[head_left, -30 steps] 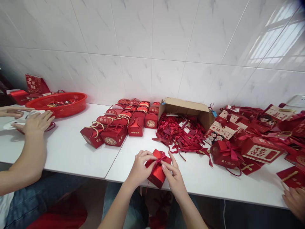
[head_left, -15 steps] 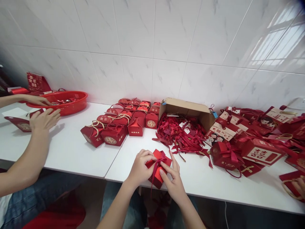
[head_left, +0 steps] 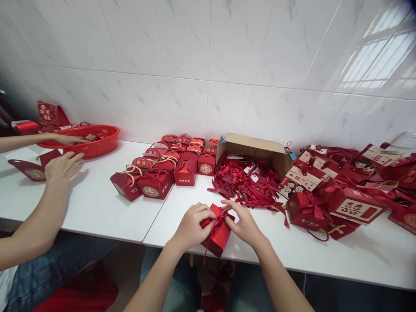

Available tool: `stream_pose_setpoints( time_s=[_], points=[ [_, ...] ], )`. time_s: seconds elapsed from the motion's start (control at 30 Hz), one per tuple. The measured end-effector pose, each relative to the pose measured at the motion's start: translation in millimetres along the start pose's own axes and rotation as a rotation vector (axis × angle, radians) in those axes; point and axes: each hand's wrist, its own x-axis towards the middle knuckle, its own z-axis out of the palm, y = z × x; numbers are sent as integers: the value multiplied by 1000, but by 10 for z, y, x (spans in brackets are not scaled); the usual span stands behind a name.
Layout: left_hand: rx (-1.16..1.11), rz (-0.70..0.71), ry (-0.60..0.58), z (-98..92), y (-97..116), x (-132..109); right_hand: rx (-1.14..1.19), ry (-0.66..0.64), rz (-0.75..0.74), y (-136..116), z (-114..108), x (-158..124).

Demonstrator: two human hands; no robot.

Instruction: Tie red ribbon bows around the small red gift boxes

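Note:
A small red gift box (head_left: pixel 218 236) sits tilted at the near edge of the white table (head_left: pixel 97 203), with a dark red ribbon (head_left: pixel 217 219) across its top. My left hand (head_left: pixel 191 225) grips the box's left side, its fingers curled and pinching the ribbon. My right hand (head_left: pixel 245 223) presses on the box's right top, fingers pinched on the ribbon. One ribbon tail hangs down over the front of the box.
Rows of finished red boxes (head_left: pixel 169 167) stand behind. A tipped cardboard box (head_left: pixel 256 149) spills red ribbons (head_left: pixel 250 184). Larger red boxes (head_left: pixel 351 190) crowd the right. At left, another person's hands (head_left: pixel 63 167) work beside a red basket (head_left: pixel 86 138) and a flat red box (head_left: pixel 32 169).
My right hand has shifted up and to the right over the box, pulling the ribbon. The other person's far hand has reached into the red basket. The hand at the far right edge is gone.

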Motion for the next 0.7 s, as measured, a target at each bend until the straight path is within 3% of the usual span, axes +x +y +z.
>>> stream_pose_setpoints(
  time_s=[0.17,0.3,0.43,0.7],
  points=[
    [43,7,3,8,-17,25,-173,-23,-47,-142,-141,-14],
    [52,21,4,33,-19,33,-106,-146,89,-338,-243,-89],
    [95,34,-9,37,-23,29,-91,-251,61,-461,-230,-132],
    [97,74,-48,-41,-57,58,-91,-156,-50,-284,-40,-184]
  ],
)
